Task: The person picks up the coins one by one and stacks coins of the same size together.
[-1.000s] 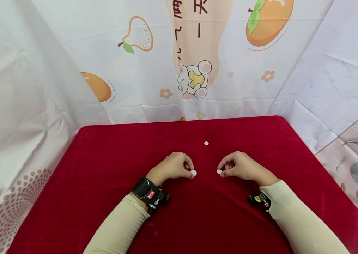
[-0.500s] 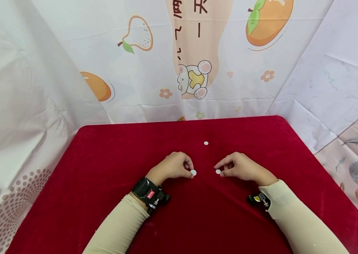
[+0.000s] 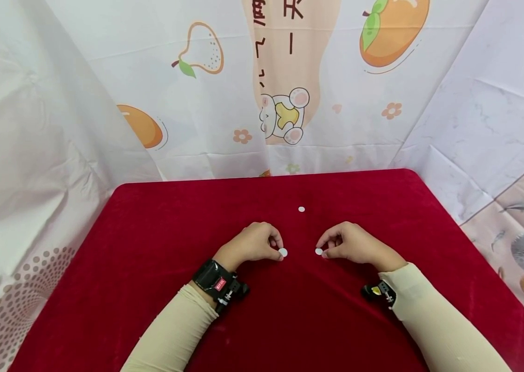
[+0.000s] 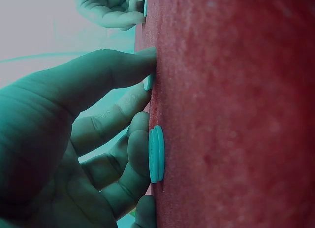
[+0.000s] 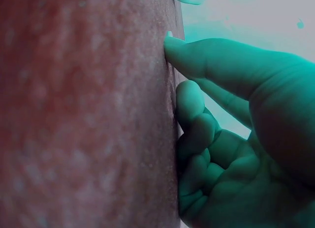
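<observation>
My left hand [image 3: 256, 243] pinches a small flat white disc [image 3: 283, 252] between thumb and index finger, low over the red cloth. In the left wrist view, a pair of similar discs [image 4: 156, 154], one on the other, lies on the cloth by the curled fingers; the head view hides them. To the right, my right hand [image 3: 351, 243] holds another white disc [image 3: 319, 251] between thumb and index finger at the cloth, its other fingers curled in. A third white disc [image 3: 301, 209] lies farther back, apart from both hands.
A red cloth [image 3: 173, 222] covers the table. White printed curtains [image 3: 215, 113] hang behind its far edge and along both sides. Each wrist carries a black strapped device, such as the left wrist unit [image 3: 217, 284].
My right hand's index finger lifted off its disc half a second ago and now touches it again; that disc has shifted slightly left. My left hand has stayed in place.
</observation>
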A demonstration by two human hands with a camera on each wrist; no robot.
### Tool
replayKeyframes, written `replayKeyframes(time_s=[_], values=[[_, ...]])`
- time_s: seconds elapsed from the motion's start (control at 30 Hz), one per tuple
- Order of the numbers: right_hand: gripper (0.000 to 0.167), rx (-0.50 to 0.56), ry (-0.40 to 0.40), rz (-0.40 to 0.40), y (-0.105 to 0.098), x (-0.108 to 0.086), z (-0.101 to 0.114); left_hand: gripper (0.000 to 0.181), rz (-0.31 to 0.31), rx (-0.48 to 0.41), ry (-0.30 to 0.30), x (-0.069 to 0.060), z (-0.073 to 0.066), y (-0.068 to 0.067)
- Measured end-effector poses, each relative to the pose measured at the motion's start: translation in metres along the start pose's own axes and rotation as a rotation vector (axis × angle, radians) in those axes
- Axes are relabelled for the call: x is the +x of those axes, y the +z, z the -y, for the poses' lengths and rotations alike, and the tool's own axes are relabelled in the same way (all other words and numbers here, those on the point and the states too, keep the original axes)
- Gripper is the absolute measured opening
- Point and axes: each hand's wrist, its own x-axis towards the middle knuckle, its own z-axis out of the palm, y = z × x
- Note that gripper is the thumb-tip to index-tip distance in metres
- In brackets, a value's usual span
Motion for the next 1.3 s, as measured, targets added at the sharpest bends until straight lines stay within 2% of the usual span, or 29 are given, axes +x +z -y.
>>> replayKeyframes(time_s=[0.87, 1.1, 1.3], values=[[0.016, 0.003, -0.003, 0.006, -0.0062, 0.0, 0.0021, 0.022, 0.014, 0.014, 0.04, 0.006, -0.0006, -0.0062], [0.016, -0.007, -0.013, 0.011, -0.0018, 0.0021, -0.0028, 0.02, 0.021, 0.019, 0.021, 0.0031, -0.0011, -0.0043], [0.017, -0.014, -0.014, 0.016, -0.0033, 0.0013, -0.0005, 0.017, 0.019, 0.045, 0.035, 0.0024, -0.0049, -0.0042]])
